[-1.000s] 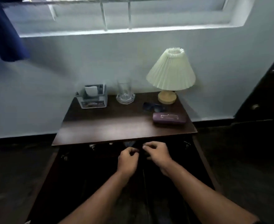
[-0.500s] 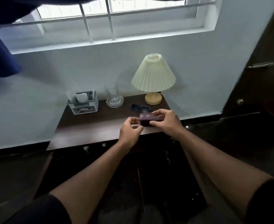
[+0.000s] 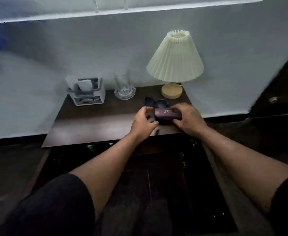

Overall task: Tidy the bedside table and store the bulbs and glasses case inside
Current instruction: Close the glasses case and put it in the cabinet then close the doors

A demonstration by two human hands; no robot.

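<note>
dark wooden bedside table (image 3: 88,126) under the window wall carries everything. from my end, the purple glasses case (image 3: 167,114) sits at its front right; i cannot tell whether it is lifted or resting. the right hand (image 3: 189,120) curls over its right end and the left hand (image 3: 143,123) grips its left end. sunglasses (image 3: 156,103) lie loose just behind. the white box (image 3: 87,92), which i judge holds the bulbs, stands back left beside the glass (image 3: 123,86). nothing looks stored yet; below the top is too dark to read.
</note>
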